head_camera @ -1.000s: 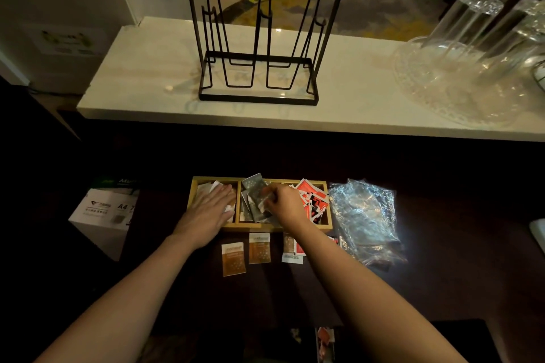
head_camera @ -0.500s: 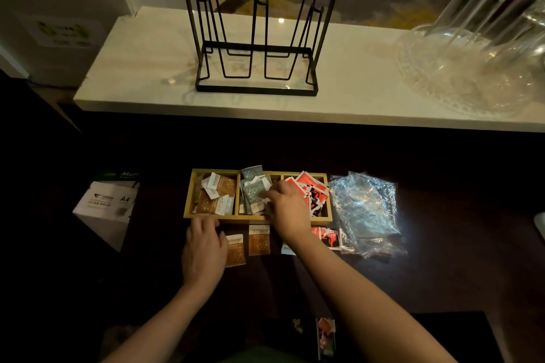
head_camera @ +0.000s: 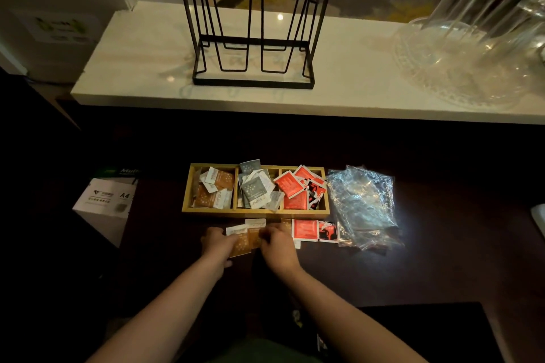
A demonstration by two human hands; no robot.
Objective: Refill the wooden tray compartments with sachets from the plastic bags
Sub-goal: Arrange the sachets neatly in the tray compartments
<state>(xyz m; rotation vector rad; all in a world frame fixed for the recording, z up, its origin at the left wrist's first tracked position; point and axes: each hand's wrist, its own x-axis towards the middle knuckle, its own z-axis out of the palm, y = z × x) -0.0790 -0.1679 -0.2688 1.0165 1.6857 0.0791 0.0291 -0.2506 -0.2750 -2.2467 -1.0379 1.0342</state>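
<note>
A: Brown sachets (head_camera: 246, 240) on the dark table (head_camera: 383, 280), just in front of the wooden tray (head_camera: 256, 211): both hands have dropped back to them. A second ago the left hand (head_camera: 218, 244) lay in the left compartment and the right hand (head_camera: 278, 246) was at the grey sachets (head_camera: 255, 188) in the middle one.

B: Are they grasping?

A: Fingers of both curl onto the brown pair from either side; whether they are pinched or only touched, I cannot tell.

B: So the loose ones come next?

A: Likely, and they belong in the left compartment. Red sachets (head_camera: 314, 230) lie beside the crumpled plastic bags (head_camera: 361, 206).
</note>
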